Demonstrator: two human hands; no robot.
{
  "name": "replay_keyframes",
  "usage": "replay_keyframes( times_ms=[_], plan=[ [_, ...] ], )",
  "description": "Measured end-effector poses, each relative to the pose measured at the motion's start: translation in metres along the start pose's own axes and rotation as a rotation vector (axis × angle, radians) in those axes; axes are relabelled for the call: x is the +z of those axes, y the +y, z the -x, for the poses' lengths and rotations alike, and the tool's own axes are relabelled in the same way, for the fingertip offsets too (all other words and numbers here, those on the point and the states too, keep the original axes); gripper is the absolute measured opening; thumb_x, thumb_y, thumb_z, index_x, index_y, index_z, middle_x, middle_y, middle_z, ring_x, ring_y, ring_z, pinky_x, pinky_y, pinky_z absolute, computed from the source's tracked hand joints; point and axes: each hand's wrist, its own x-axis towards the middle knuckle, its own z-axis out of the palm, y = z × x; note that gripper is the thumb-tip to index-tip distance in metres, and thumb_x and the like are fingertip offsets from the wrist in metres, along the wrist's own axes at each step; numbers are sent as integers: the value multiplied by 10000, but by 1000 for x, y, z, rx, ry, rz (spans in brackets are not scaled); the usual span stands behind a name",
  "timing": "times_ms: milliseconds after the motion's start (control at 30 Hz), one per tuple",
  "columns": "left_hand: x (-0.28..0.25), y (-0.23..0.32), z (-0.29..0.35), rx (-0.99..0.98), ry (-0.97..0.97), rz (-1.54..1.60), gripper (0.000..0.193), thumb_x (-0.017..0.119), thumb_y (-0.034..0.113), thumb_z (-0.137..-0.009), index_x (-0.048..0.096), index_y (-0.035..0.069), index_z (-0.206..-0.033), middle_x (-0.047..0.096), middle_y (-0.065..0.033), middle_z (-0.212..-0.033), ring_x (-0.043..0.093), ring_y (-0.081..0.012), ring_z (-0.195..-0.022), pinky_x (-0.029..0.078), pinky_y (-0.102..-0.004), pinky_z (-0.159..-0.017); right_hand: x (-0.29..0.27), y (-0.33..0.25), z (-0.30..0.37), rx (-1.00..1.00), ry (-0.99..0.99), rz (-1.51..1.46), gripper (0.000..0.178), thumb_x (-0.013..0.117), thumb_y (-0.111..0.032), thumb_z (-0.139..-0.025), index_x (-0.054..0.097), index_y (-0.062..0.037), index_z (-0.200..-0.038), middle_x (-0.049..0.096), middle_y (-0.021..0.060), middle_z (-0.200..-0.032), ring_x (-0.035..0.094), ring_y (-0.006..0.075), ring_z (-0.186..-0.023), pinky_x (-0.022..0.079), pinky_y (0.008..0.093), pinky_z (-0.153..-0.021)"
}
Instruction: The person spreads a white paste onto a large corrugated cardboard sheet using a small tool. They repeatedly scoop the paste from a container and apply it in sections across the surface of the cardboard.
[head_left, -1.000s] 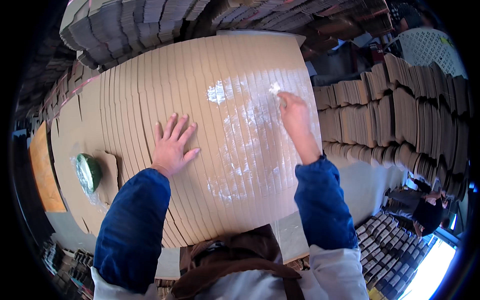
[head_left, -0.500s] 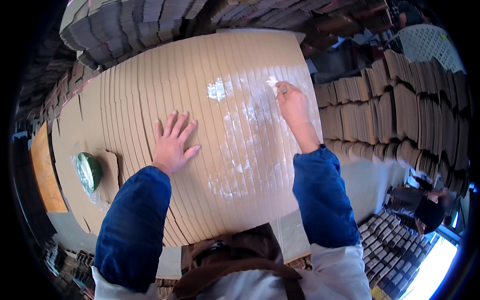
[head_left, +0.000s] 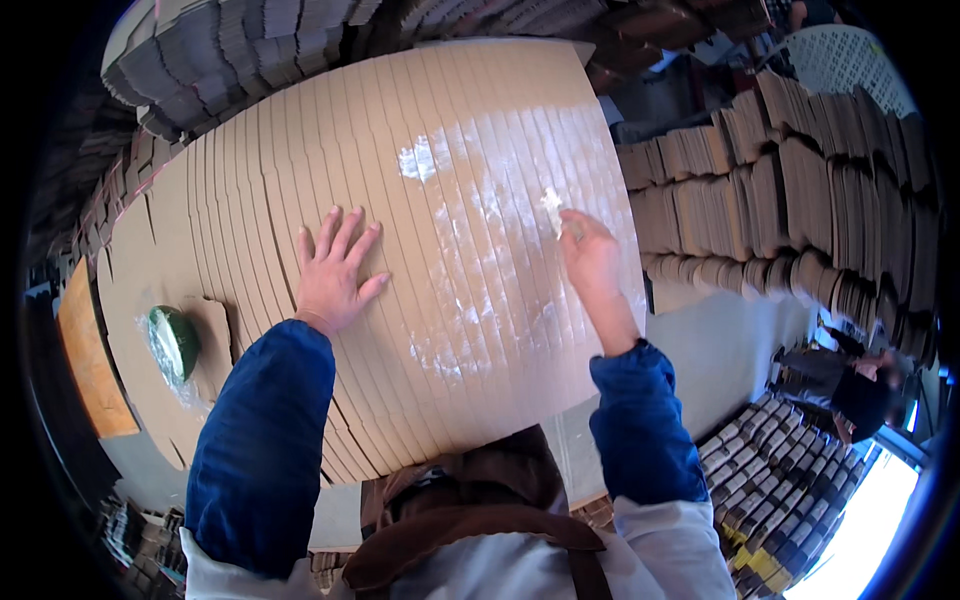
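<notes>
Step, my judgement: spreading white paste [head_left: 485, 200] over overlapped cardboard sheets [head_left: 290, 160]. These lie fanned like shingles over most of the worktop [head_left: 585, 440], their seams running from its far edge to its near edge.

Hands: my left hand [head_left: 335, 275] lies palm down about mid-sheets, fingers spread, holding nothing. My right hand [head_left: 590, 250], toward the right edge, has thumb and fingers closed on a small white piece [head_left: 551, 205]; whether brush, scraper or plain lump, I cannot tell.

Coverage: paste shows on the right half only, thickest in a patch toward the far edge, thin and streaky elsewhere. The strip along the near edge looks mostly bare. I judge that a further stroke calls for light, even pressure across the seams, with the left hand keeping the sheets from sliding.

Surroundings: near the left edge, a green bowl [head_left: 182, 345] with clear film [head_left: 184, 390] about it, beside a torn flap [head_left: 215, 335]; contents unclear. My left forearm [head_left: 265, 440] lies between it and the right hand, so a right-handed reach there looks obstructed. A cardboard stack [head_left: 720, 215] stands close beyond the right edge, possibly limiting outward swing. Another person [head_left: 860, 395] is well apart, to the right.
</notes>
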Motion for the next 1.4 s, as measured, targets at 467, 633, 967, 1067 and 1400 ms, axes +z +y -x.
replay_keyframes(
  times_ms=[467, 633, 967, 1067, 1400],
  plan=[
    [3, 2, -2, 20, 28, -33, 720, 608, 514, -877, 405, 220, -1502, 290, -46, -1604, 186, -318, -1504, 153, -652, -1159, -9, -13, 103, -170, -94, 13, 280, 653, -13, -771, 669, -65, -1046, 699, 141, -1054, 656, 343, -961, 534, 423, -861],
    [4, 2, 9, 22, 15, -20, 703, 606, 518, -885, 411, 229, -1496, 296, -39, -1600, 195, -312, -1501, 161, -659, -1155, -28, -3, 99, -15, 22, 74, 303, 647, 7, -765, 670, -93, -1050, 703, 126, -1020, 663, 330, -948, 543, 408, -850],
    [8, 0, 8, 27, 29, -38, 709, 608, 508, -883, 406, 223, -1501, 292, -43, -1602, 200, -321, -1498, 159, -654, -1157, -17, -21, 130, -91, -67, 20, 369, 649, 24, -700, 648, -91, -1051, 670, 85, -1108, 630, 310, -1028, 527, 415, -872],
    [4, 4, 3, 24, 19, -45, 713, 593, 507, -891, 397, 211, -1509, 276, -51, -1613, 187, -327, -1503, 143, -644, -1166, -12, 12, 112, -48, 23, 103, 361, 656, 17, -698, 652, -92, -1042, 671, 83, -1081, 629, 309, -998, 524, 419, -855],
    [2, 8, 4, 12, 1, -30, 722, 619, 488, -873, 406, 205, -1502, 281, -61, -1613, 188, -329, -1503, 131, -632, -1173, -19, 41, 50, -72, 126, 312, 254, 645, -19, -735, 668, -118, -967, 672, 60, -1003, 632, 253, -911, 483, 411, -829]
  ],
)
